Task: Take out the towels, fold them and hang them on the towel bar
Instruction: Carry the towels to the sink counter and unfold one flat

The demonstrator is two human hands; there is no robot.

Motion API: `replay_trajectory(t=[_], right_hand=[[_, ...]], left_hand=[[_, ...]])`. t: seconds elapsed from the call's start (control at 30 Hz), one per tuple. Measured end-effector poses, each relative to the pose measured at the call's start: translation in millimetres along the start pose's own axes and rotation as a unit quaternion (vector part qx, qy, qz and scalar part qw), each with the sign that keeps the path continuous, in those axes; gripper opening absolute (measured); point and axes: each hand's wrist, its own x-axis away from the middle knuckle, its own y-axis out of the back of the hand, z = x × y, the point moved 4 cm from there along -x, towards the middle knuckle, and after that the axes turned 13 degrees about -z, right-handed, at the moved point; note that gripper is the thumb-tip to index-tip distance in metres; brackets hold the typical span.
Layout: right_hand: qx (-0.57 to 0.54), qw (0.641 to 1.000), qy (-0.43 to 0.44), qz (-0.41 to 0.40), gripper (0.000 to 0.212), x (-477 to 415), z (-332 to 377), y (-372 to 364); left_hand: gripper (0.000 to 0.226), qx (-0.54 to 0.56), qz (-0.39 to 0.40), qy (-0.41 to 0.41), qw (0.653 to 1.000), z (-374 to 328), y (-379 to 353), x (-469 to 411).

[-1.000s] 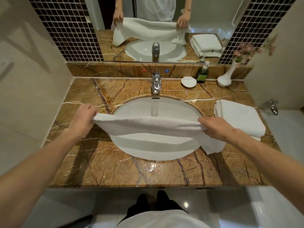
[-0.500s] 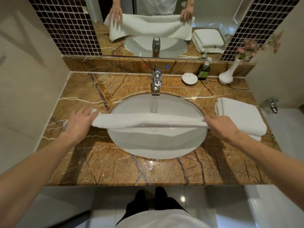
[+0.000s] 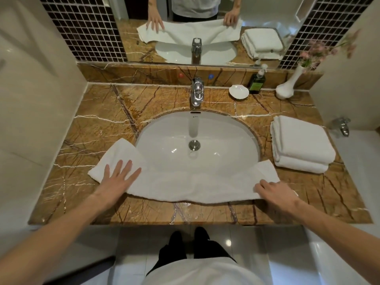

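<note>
On the head camera I see the towel (image 3: 185, 186) lying flat along the near edge of the counter (image 3: 98, 128), its middle sagging over the rim of the sink (image 3: 197, 130). My left hand (image 3: 117, 179) presses its left end, fingers spread. My right hand (image 3: 273, 192) curls its fingers round the right near corner. A folded stack (image 3: 302, 142) sits just beyond.
</note>
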Motion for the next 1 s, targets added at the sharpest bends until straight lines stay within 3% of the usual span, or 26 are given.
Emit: replay_trajectory(t=[0.17,0.4,0.63,0.77,0.9,1.0], right_hand=[[-0.013,1.0,0.002,0.0,0.041,4.5,5.1,-3.1],[-0.058,0.998,-0.02,0.005,0.047,15.7,13.0,-21.8],[-0.078,0.997,-0.004,0.006,0.038,24.2,16.5,-27.6],[-0.102,0.994,0.025,0.001,0.032,22.5,12.9,-16.0],[-0.096,0.993,0.016,-0.07,0.035,11.5,9.2,1.2],[-0.103,0.978,-0.039,-0.178,0.034,-4.1,7.8,12.4]], left_hand=[[0.087,0.027,0.047,0.022,0.998,-3.3,-8.9,5.9],[0.106,0.078,0.058,0.063,0.993,-4.1,-19.7,15.8],[0.11,0.085,0.076,0.073,0.991,-1.7,-21.2,15.1],[0.086,0.054,0.074,0.045,0.995,0.8,-21.3,13.2],[0.064,0.047,0.013,0.035,0.998,1.8,-12.3,-0.5],[0.059,0.119,-0.009,0.101,0.988,-1.6,-9.2,-12.9]])
